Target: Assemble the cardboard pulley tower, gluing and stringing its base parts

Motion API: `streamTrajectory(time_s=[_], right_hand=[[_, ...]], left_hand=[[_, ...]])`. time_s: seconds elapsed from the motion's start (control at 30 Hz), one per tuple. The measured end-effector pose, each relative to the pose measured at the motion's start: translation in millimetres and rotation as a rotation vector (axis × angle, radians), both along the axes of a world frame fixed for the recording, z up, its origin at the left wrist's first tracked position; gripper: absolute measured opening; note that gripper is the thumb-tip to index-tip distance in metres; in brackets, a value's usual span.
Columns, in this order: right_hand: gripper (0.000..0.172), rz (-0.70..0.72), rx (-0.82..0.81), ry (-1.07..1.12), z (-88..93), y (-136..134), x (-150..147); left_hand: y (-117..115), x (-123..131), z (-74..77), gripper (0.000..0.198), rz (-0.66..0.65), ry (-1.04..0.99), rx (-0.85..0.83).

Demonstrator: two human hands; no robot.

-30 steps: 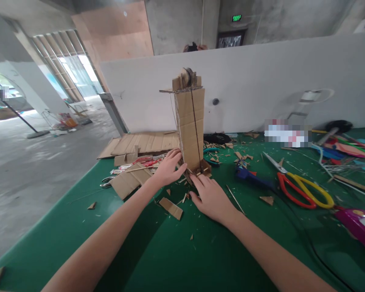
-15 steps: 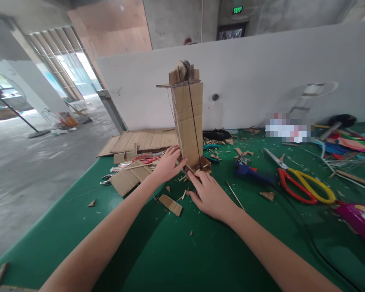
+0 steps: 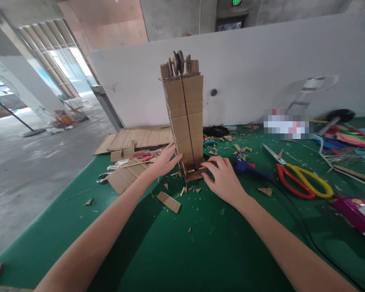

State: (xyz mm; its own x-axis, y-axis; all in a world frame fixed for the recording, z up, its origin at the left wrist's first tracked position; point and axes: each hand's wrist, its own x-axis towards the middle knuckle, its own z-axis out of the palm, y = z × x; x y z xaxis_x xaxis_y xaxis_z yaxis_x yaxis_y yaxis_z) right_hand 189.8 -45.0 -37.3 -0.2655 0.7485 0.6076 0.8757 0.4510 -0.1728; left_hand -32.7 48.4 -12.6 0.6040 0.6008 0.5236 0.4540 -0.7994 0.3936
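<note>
A tall cardboard tower (image 3: 187, 117) stands upright on the green table, its broad face towards me. Round discs (image 3: 178, 63) sit at its top, and a dark string (image 3: 187, 109) runs down the front to a small cardboard ledge (image 3: 196, 175) at the base. My left hand (image 3: 166, 161) rests against the tower's lower left side, fingers apart, some fingertips hidden behind it. At the right end of the ledge is my right hand (image 3: 223, 178), its fingers apart and curved, with the fingertips at the ledge's edge.
Flat cardboard (image 3: 140, 138) and a loose cardboard piece (image 3: 126, 176) lie left. A small strip (image 3: 168, 202) is in front. To the right are a blue glue gun (image 3: 252, 170), large scissors (image 3: 295, 178) and a magenta tool (image 3: 354, 215). A white panel (image 3: 246, 81) stands behind.
The tower has turned so that its front and ledge face me more. My right hand has moved right, from the front of the base to the ledge's right end.
</note>
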Motion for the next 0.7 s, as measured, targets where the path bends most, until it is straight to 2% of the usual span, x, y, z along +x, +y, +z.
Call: streamTrajectory(time_s=[0.37, 0.7], right_hand=[[0.019, 0.030, 0.000, 0.058, -9.8, 10, -13], [0.019, -0.045, 0.000, -0.004, -8.1, 10, -16]], left_hand=[[0, 0, 0.7, 0.040, -0.036, -0.011, -0.073], [2, 2, -2.6, 0.042, -0.038, -0.014, -0.055]])
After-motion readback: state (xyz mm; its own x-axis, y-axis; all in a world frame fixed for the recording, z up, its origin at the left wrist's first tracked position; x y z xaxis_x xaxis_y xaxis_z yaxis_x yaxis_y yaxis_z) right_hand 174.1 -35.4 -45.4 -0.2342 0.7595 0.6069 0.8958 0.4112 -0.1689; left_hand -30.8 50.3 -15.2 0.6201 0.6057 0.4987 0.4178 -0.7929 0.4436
